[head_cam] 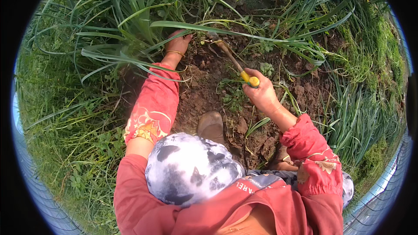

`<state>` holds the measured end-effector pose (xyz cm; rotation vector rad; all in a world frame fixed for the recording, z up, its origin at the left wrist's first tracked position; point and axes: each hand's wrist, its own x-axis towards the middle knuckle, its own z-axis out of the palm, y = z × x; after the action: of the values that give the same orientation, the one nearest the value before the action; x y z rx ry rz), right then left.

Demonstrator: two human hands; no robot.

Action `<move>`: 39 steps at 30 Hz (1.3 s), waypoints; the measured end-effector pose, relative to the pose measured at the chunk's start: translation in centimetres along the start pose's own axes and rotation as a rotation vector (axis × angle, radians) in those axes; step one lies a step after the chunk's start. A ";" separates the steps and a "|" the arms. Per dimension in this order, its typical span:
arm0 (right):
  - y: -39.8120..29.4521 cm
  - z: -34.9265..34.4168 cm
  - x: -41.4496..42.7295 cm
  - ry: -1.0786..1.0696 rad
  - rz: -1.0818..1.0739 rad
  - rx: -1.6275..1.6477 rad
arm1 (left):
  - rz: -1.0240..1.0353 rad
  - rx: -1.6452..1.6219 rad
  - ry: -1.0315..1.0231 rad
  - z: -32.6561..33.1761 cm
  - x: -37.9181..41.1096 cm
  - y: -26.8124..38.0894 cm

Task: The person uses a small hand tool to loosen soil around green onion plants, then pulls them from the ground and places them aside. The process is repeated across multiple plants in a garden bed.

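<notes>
My right hand (260, 91) is closed around the yellow handle of a hand tool (233, 59) with a thin brown shaft. The tool slants up and to the left, and its far end meets the soil among leaves, so its shape is partly hidden. My left hand (178, 43) reaches to the base of a clump of long, flat green leaves (140, 29). Leaves cover part of its fingers, and whether they grip anything cannot be seen. Brown, crumbly soil (199, 85) lies between the two hands.
Small weeds (234, 98) grow in the soil before me. A brown shoe (211, 126) stands below them. More long-leaved plants (310, 16) rise at upper right, with a heap of narrow leaves (354, 117) at right. Dense low greenery (78, 143) covers the left side.
</notes>
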<state>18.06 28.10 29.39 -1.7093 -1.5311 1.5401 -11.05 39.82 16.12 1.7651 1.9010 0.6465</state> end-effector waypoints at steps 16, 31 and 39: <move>2.0 6.0 3.2 -0.154 -0.113 -0.335 | -0.026 -0.437 -0.508 -0.2 1.8 -2.4; -12.7 -5.1 6.1 -0.076 -0.019 0.598 | 0.247 -0.545 -0.874 -6.1 -10.1 20.6; -15.4 -44.2 -1.8 0.552 -0.231 0.320 | 0.090 -0.619 -1.058 -3.7 -12.9 15.0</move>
<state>49.82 48.02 57.51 -1.5353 -1.0857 1.0135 -0.74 27.86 28.59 1.3390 0.7875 0.1862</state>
